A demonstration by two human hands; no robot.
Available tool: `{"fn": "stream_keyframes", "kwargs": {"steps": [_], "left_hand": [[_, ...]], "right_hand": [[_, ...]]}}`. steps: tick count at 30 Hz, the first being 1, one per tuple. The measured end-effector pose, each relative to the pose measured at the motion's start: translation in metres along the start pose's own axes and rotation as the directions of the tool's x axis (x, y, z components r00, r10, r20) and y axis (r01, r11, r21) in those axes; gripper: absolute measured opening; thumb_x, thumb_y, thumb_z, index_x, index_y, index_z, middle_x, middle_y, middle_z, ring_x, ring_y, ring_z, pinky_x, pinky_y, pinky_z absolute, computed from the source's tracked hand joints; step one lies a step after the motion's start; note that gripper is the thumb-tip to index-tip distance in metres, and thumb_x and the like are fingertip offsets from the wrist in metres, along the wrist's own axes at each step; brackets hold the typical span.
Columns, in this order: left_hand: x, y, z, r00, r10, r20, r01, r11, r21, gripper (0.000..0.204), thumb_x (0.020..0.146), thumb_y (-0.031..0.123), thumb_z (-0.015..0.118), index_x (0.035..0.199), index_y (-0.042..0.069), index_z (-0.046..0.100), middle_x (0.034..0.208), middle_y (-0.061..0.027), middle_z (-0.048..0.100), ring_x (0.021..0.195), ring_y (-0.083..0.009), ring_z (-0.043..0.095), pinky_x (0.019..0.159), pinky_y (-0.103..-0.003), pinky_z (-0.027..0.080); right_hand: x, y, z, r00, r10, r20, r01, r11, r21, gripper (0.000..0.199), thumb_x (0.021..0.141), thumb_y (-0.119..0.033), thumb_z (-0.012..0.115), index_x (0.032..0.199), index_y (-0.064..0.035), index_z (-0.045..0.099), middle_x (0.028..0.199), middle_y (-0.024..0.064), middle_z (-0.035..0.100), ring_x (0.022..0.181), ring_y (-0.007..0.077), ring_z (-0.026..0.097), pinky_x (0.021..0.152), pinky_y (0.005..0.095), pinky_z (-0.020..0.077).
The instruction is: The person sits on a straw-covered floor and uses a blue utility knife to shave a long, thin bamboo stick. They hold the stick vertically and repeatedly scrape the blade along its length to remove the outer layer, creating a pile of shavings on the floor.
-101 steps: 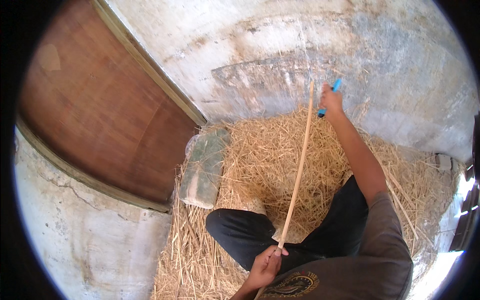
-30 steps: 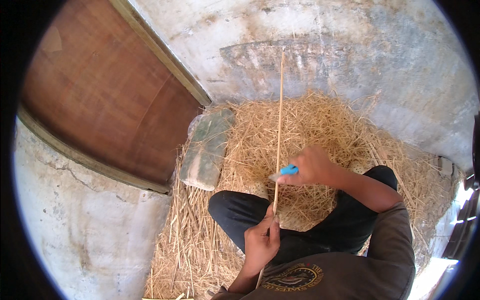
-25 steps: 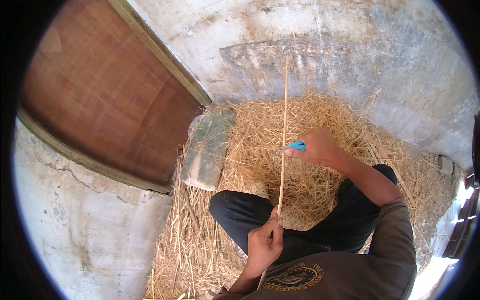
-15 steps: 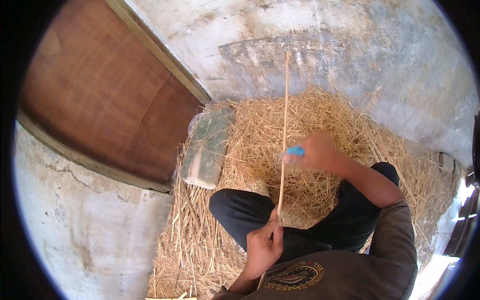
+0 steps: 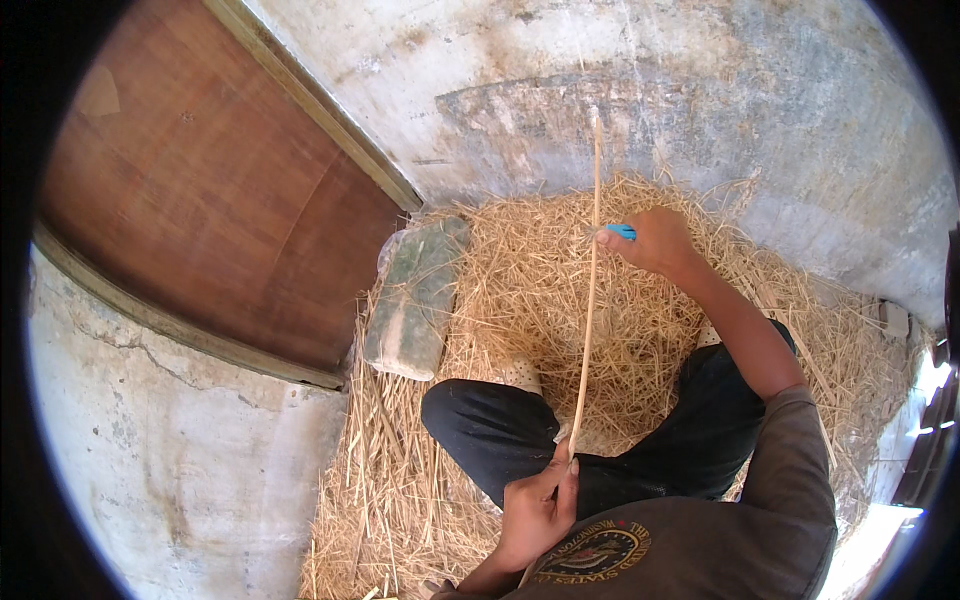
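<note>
A long, thin, pale cane strip (image 5: 586,350) runs from my lap out toward the far wall, slightly bowed. Low in the picture, my left hand (image 5: 538,508) pinches its near end between thumb and fingers. Well up the strip, my right hand (image 5: 655,240) is closed around a small blue-handled knife (image 5: 622,231). The knife meets the strip near the right thumb; its blade is mostly hidden. Beyond that hand, the strip's far end stands free before the wall.
Straw-like shavings (image 5: 520,280) cover the floor around my bent knees (image 5: 490,425). A grey-green slab (image 5: 418,300) lies to the left, beside a brown wooden panel (image 5: 230,190) in a frame. A stained plaster wall (image 5: 760,110) closes off the far side.
My right hand has slid the knife farther up the strip, away from my body. The strip has tilted a little to the right, and my left hand has shifted slightly right and down.
</note>
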State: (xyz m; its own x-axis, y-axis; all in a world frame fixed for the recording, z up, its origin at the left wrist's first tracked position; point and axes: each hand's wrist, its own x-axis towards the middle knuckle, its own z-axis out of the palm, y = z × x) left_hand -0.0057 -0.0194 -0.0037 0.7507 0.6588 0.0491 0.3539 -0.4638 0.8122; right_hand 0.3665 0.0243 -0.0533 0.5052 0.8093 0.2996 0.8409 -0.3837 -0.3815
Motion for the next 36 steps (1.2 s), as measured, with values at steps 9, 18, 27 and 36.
{"fn": "stream_keyframes", "kwargs": {"steps": [9,18,27,36], "left_hand": [[-0.013,-0.007,-0.005,0.998,0.049,0.025,-0.050,0.999,0.017,0.020,0.088,0.003,0.059,0.104,-0.007,0.064,0.090,-0.0261,0.066,0.065,-0.0181,0.066,0.055,-0.028,0.049],[-0.033,-0.009,-0.015,0.996,0.075,0.051,-0.079,0.994,0.071,0.020,0.092,0.010,0.057,0.103,-0.005,0.064,0.067,-0.0168,0.062,0.056,-0.0129,0.060,0.052,-0.028,0.047],[-0.041,-0.006,-0.019,0.999,0.008,0.037,-0.010,0.998,0.060,0.012,0.090,0.007,0.058,0.090,-0.003,0.066,0.064,-0.0176,0.058,0.052,-0.0275,0.058,0.052,-0.034,0.047],[-0.079,-0.068,-0.013,0.995,-0.085,-0.061,0.080,0.994,-0.077,0.022,0.097,0.013,0.052,0.084,0.002,0.066,0.056,0.0066,0.042,0.050,-0.0047,0.037,0.049,-0.022,0.035]], "right_hand": [[0.014,0.018,0.004,0.999,0.014,-0.043,-0.015,1.000,-0.022,0.077,0.081,-0.077,0.042,0.048,-0.0082,0.051,0.039,0.0036,0.038,0.036,0.0214,0.043,0.037,0.0398,0.0329],[0.043,0.036,-0.004,0.987,0.162,0.009,-0.159,0.976,-0.148,0.083,0.079,-0.082,0.038,0.055,-0.0052,0.058,0.048,0.0060,0.050,0.046,0.0216,0.053,0.043,0.0373,0.0422],[0.057,0.070,-0.016,0.963,0.245,0.110,-0.195,0.920,-0.339,0.077,0.081,-0.077,0.040,0.074,-0.0064,0.069,0.063,0.0111,0.063,0.067,0.0260,0.065,0.061,0.0427,0.0513],[0.012,0.219,-0.029,0.675,0.737,-0.038,-0.736,0.669,-0.108,0.105,0.077,-0.085,0.029,0.109,0.0092,0.062,0.102,0.0261,0.066,0.097,0.0359,0.065,0.082,0.0458,0.0496]]}}
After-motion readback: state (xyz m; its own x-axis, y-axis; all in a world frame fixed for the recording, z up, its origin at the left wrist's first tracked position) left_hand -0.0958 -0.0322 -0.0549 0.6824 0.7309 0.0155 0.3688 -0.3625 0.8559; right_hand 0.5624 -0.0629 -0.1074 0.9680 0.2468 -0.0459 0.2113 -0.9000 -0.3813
